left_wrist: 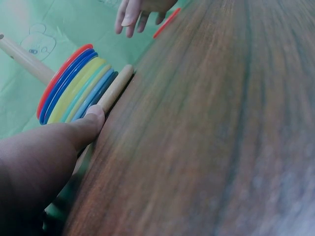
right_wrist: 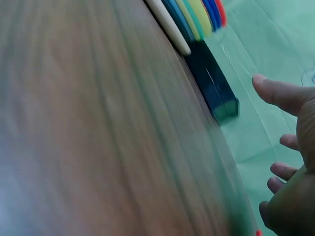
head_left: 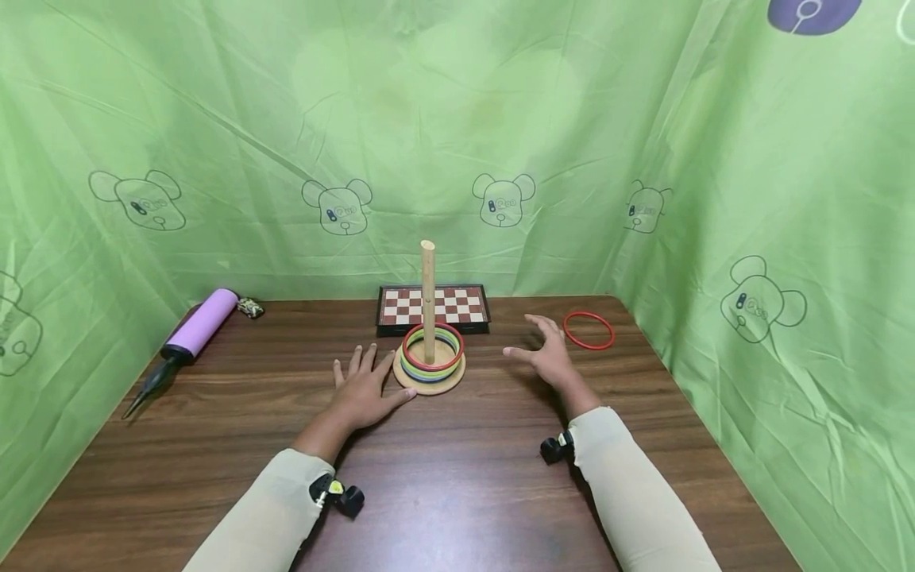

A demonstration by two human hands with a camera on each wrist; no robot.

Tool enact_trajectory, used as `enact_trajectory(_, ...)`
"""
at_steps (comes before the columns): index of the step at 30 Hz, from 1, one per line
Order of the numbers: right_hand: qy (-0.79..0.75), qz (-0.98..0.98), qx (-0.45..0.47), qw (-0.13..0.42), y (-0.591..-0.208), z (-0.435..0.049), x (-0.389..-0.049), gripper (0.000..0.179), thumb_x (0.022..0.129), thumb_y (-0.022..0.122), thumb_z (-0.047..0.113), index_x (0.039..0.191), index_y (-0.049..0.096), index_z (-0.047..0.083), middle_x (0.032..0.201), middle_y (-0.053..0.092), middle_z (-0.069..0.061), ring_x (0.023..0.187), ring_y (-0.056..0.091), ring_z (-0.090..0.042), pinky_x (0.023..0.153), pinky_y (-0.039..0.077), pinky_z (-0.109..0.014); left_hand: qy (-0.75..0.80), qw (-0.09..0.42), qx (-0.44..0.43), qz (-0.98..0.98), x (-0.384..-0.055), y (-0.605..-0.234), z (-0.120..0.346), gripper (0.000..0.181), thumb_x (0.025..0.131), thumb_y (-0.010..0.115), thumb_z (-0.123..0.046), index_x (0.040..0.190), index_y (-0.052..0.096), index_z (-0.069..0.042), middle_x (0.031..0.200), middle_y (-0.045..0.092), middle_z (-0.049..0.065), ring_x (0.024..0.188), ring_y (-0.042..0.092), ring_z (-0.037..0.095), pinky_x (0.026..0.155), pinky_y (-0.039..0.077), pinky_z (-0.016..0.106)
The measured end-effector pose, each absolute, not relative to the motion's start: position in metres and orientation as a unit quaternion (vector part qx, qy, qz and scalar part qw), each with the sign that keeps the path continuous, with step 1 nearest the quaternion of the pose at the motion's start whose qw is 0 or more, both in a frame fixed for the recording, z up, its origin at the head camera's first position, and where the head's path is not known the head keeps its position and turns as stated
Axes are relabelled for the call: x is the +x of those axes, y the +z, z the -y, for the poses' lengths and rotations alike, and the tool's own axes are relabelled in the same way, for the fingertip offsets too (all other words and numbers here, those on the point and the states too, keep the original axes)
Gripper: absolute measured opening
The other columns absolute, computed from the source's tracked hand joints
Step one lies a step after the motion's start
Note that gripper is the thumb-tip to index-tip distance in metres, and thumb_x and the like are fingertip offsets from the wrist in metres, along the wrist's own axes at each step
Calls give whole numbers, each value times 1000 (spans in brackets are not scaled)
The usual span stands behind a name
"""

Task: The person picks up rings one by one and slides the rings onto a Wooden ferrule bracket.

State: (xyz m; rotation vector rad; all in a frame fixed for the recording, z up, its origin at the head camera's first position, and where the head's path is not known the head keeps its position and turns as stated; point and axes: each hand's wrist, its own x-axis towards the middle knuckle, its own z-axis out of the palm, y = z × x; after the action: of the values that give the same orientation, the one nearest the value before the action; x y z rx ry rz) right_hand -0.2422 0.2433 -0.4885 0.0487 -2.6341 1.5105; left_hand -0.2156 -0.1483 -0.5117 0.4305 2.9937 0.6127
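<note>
A round wooden base (head_left: 429, 389) stands upright on the table, with a wooden peg (head_left: 428, 294) rising from it. Several coloured rings (left_wrist: 78, 88) are stacked around the peg, a red one on top and blue, yellow and green ones under it. My left hand (head_left: 363, 399) lies spread at the left of the base, its thumb at the base's edge in the left wrist view. To the right, my right hand (head_left: 552, 357) is held over the table with thumb and fingers apart, nothing between them. A loose red ring (head_left: 590, 347) lies just beyond it.
Behind the peg lies a dark-framed checkered board (head_left: 465, 304). At the far left is a purple hand pump (head_left: 203, 323) with a black nozzle, next to a small crumpled item (head_left: 250, 307). Green curtains (head_left: 429, 119) hang around the wooden table (head_left: 443, 492).
</note>
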Motion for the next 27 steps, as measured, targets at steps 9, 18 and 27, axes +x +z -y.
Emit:
enact_trajectory(9, 491, 866, -30, 89, -496, -271, -244, 88, 88, 94, 31, 161, 51, 9, 175, 34, -17, 159, 22, -44, 130, 24, -69, 200, 22, 144, -969, -215, -512, 149, 99, 97, 63, -77, 173, 36, -19, 179, 22, 29, 168, 9, 56, 126, -2, 86)
enact_trajectory(18, 454, 877, -75, 137, -500, -290, -246, 80, 92, 91, 32, 158, 54, 8, 170, 34, -20, 163, 12, -45, 128, 6, -77, 196, 25, 142, -970, -217, -513, 148, 100, 97, 62, -78, 174, 34, -21, 180, 21, 27, 169, 7, 55, 127, -3, 85)
enact_trajectory(27, 399, 893, -125, 169, -503, -300, -243, 71, 93, 87, 34, 154, 58, 10, 172, 34, -20, 165, 8, -46, 124, 8, -77, 192, 26, 140, -971, -218, -517, 149, 101, 96, 60, -81, 173, 34, -21, 180, 21, 28, 169, 7, 55, 126, -4, 86)
